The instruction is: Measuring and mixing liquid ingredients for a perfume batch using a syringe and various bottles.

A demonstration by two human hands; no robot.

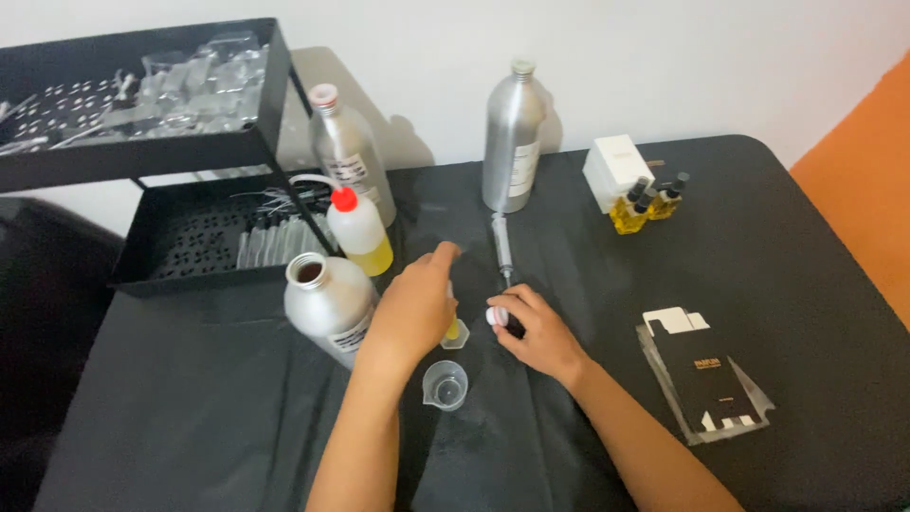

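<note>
My left hand (414, 305) is wrapped around a small clear bottle (456, 332) with yellow liquid, standing on the black tablecloth (607, 313). Just right of it, my right hand (536, 329) pinches a small cap (497, 316) with a white top and dark body. A clear syringe (501, 246) lies on the cloth just beyond my right hand. A small clear plastic beaker (445, 383) stands just below my left hand. An open aluminium bottle (328, 301) stands left of my left hand.
Two more aluminium bottles (513, 133) (349, 152) stand at the back, with a squeeze bottle (361, 232) of yellow liquid. A black two-tier rack (142, 152) occupies the left. A white box (616, 171) and small filled bottles (645, 207) sit back right. A flat black carton (706, 374) lies right.
</note>
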